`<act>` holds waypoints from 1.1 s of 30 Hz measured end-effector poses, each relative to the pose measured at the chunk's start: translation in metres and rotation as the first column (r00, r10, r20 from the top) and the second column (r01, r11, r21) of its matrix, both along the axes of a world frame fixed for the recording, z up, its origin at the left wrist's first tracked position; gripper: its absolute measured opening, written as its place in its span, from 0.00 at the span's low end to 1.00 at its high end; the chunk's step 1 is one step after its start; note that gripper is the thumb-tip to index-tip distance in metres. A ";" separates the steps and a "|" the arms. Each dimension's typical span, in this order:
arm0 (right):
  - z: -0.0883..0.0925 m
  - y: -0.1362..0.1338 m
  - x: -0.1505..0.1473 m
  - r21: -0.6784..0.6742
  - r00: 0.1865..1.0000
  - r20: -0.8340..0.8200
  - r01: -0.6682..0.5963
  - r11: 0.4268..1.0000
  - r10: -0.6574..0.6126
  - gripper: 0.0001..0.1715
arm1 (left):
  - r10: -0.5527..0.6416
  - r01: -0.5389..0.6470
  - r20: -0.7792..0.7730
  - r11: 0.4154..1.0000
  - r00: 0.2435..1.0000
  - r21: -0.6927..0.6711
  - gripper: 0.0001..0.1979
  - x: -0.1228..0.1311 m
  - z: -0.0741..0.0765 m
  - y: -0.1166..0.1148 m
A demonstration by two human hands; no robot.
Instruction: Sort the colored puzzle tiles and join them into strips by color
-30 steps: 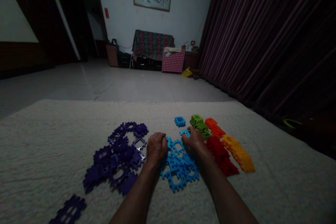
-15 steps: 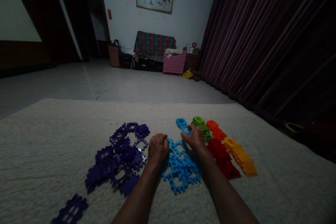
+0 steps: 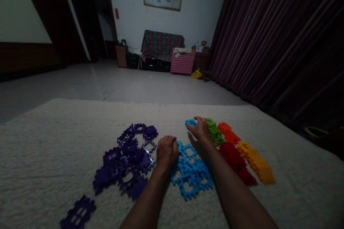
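Observation:
On the pale quilted mat, my right hand (image 3: 201, 128) reaches to a small light blue toothed piece (image 3: 190, 123). Its thumb lies at the near side and its fingers at the far side, gripping the piece. My left hand (image 3: 167, 152) rests with curled fingers at the left edge of a pile of light blue interlocking plastic pieces (image 3: 189, 166). What its fingers hold, if anything, is hidden. Left of that hand spreads a heap of purple interlocking pieces (image 3: 129, 155). Closer to me lies a single purple window-shaped piece (image 3: 78, 212).
Right of my right hand are rows of green pieces (image 3: 215, 132), orange pieces (image 3: 228, 133), red pieces (image 3: 236, 164) and yellow pieces (image 3: 256, 162). Beyond the mat (image 3: 80, 114) are a tiled floor (image 3: 150, 86), a cloth-covered cabinet (image 3: 162, 44) and a dark curtain (image 3: 249, 35).
My right hand has moved away from me, up to the small blue piece. The blue part formerly under its fingers is now hidden. My left hand stays by the pile; the view has shifted slightly.

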State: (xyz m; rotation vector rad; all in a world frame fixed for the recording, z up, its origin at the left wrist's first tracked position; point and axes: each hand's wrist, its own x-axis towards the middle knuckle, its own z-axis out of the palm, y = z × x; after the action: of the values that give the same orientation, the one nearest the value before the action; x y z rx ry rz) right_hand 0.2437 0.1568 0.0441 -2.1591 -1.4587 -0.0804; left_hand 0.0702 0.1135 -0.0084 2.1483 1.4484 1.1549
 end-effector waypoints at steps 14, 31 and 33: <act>0.009 -0.077 -0.003 -0.446 0.938 -0.096 -0.340 0.828 0.334 0.22 | 0.006 -0.006 -0.019 0.999 1.000 -0.032 0.12 -0.001 0.004 -0.002; 0.007 -0.084 -0.016 -0.519 0.923 0.000 -0.329 0.789 0.385 0.26 | 0.005 -0.005 0.006 1.000 1.000 -0.014 0.13 -0.001 0.004 -0.001; 0.008 -0.084 -0.015 -0.505 0.922 -0.008 -0.338 0.794 0.388 0.25 | 0.005 -0.004 0.022 1.000 1.000 -0.019 0.13 -0.002 0.002 0.000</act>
State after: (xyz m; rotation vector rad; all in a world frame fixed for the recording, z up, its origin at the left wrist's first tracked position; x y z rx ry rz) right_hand 0.2285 0.0731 0.0520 -2.2238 -2.1167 0.3804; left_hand 0.0685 0.1138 -0.0059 2.1145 1.4499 1.1578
